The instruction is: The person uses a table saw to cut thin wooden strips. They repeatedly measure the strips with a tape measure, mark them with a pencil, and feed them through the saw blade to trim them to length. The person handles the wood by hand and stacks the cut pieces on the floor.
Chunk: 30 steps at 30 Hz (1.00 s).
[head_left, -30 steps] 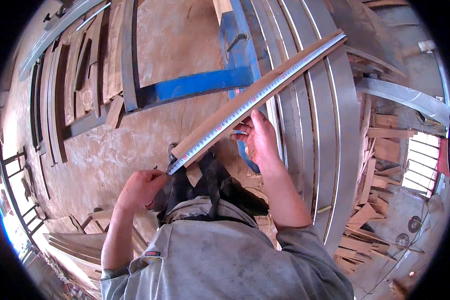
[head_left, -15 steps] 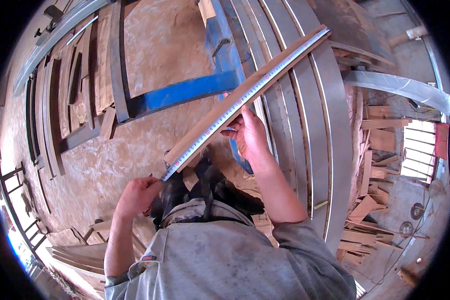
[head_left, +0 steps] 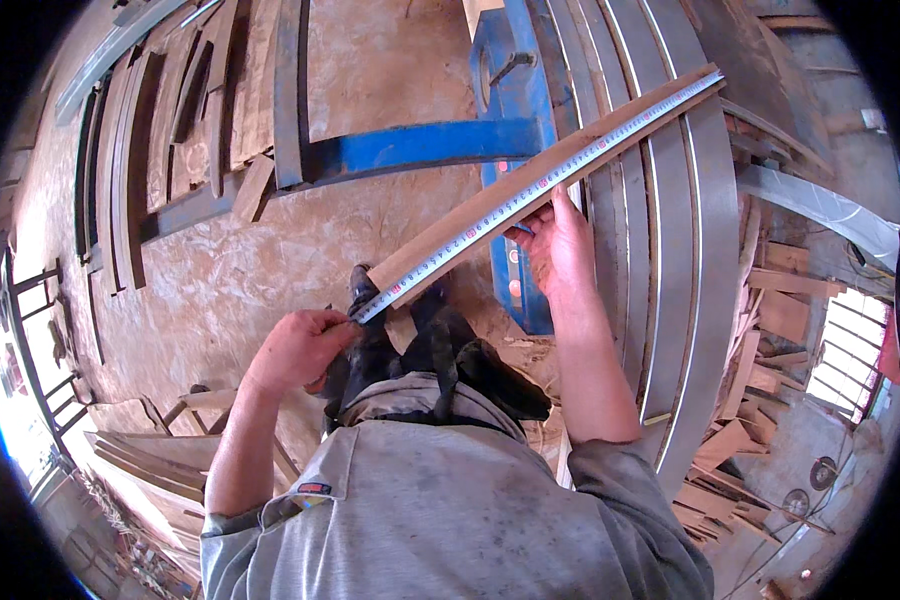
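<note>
A long narrow brown board (head_left: 425, 245) lies diagonally, its far end over grey metal strips at the upper right. A steel measuring tape (head_left: 500, 215) stretches along its face. At the tape's near end my left hand (head_left: 305, 350) is closed on it in a pinch, just off the board's lower-left end. My right hand (head_left: 560, 245) grips the board and tape at mid-length from the underside, thumb along the lower edge and some fingers hidden beneath. Dark shoes and trousers show below the board.
Grey strips (head_left: 670, 220) run along my right. A blue steel frame (head_left: 400, 150) stands ahead. Brown offcuts (head_left: 185, 130) rest at upper left, with more wood scraps (head_left: 720, 440) on the right. A barred opening (head_left: 850, 350) shows at far right, a dark metal rack (head_left: 30, 350) at far left.
The whole view has shifted a little, so board, hands and surroundings sit further right than half a second ago. Both hands keep their hold on the tape and board.
</note>
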Each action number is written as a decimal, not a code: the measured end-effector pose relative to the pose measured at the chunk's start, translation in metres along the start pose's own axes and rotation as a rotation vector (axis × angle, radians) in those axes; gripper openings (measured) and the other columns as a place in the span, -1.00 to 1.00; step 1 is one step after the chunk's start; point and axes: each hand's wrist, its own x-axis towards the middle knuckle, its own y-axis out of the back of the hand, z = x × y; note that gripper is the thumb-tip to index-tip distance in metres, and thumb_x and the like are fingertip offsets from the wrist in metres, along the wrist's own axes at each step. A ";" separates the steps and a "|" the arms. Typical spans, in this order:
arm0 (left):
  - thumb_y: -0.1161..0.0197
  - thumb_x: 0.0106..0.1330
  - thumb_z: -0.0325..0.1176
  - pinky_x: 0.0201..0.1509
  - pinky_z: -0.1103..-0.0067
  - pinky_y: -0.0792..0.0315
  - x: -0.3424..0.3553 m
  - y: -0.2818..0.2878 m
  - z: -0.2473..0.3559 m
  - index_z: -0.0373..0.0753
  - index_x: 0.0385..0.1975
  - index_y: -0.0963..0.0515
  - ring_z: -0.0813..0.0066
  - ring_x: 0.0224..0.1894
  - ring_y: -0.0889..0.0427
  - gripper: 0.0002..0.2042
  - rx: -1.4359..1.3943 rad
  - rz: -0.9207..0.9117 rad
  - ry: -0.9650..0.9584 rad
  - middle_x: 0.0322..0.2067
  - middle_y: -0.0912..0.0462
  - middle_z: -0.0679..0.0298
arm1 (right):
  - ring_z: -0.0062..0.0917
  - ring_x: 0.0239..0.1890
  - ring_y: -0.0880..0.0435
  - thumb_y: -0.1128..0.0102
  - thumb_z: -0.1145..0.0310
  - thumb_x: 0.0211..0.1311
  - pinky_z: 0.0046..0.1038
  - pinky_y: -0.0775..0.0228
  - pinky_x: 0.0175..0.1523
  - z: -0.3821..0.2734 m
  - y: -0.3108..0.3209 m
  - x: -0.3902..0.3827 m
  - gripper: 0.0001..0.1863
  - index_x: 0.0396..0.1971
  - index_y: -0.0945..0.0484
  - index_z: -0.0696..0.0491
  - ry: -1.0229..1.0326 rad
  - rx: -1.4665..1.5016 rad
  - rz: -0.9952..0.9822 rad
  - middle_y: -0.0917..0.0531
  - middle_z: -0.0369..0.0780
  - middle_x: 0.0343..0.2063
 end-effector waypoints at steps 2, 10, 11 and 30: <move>-0.17 0.33 -0.24 -0.65 0.57 -0.35 0.001 -0.001 -0.004 -0.29 -0.27 -0.64 0.57 -0.77 -0.49 -0.76 -0.005 0.004 -0.011 -0.77 -0.48 0.32 | -0.44 -0.16 -0.62 -0.07 -0.04 0.39 -0.29 -0.56 -0.13 0.002 0.002 0.002 -0.50 0.01 -0.39 0.11 0.010 0.012 -0.004 -0.60 -0.15 -0.18; -0.15 0.34 -0.20 -0.63 0.56 -0.36 0.001 0.000 -0.003 -0.29 -0.28 -0.65 0.57 -0.76 -0.50 -0.73 0.073 0.029 -0.049 -0.78 -0.48 0.30 | -0.48 -0.13 -0.60 -0.11 -0.11 0.34 -0.30 -0.51 -0.10 -0.001 -0.004 0.000 -0.44 0.03 -0.44 0.10 -0.004 -0.003 -0.008 -0.61 -0.20 -0.16; -0.15 0.34 -0.20 -0.63 0.56 -0.36 0.000 0.001 -0.002 -0.29 -0.28 -0.65 0.57 -0.75 -0.51 -0.73 0.079 0.022 -0.045 -0.77 -0.49 0.30 | -0.48 -0.13 -0.59 -0.11 -0.11 0.34 -0.31 -0.50 -0.10 0.000 -0.002 0.000 -0.44 0.03 -0.45 0.10 -0.005 -0.003 -0.010 -0.61 -0.20 -0.16; -0.17 0.33 -0.12 -0.30 0.50 -0.52 0.001 -0.001 -0.008 -0.15 -0.18 -0.67 0.46 -0.41 -0.68 -0.72 0.160 0.033 -0.118 -0.51 -0.65 0.20 | -0.42 0.16 -0.42 0.07 -0.21 0.38 -0.25 -0.33 0.17 0.007 -0.009 -0.001 -0.29 0.34 -0.22 -0.03 -0.065 0.074 -0.043 -0.39 -0.27 0.28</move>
